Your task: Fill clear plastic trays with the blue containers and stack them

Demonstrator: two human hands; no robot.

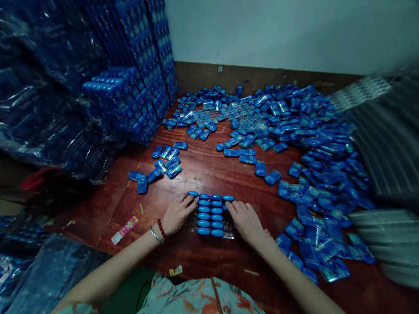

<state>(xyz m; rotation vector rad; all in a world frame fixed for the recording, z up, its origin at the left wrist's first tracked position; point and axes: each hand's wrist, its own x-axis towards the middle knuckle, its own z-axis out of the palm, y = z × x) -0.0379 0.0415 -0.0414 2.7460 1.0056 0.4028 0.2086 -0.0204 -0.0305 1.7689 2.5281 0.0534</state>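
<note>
Rows of glossy blue oval pieces [210, 216] lie side by side on the table, with a clear plastic sheet or tray [228, 234] partly showing under them. At their left edge is my left hand [179, 212], its fingers bent and closed against the outer pieces; one blue oval sticks out beyond its fingertips. From the other side, my right hand [245, 218] curls its fingers against the outer right pieces, near the far corner. Both hands partly cover the outer columns, and the fingertips are partly hidden.
Wrapped blue packs [305, 135] are heaped at the back and right of the reddish wooden table [210, 171]. A tall stack of blue packs [140, 61] stands left, beside plastic-wrapped bundles [37, 93]. A small loose group [166, 161] lies nearer. Blurred ribbed trays [401, 248] are at right.
</note>
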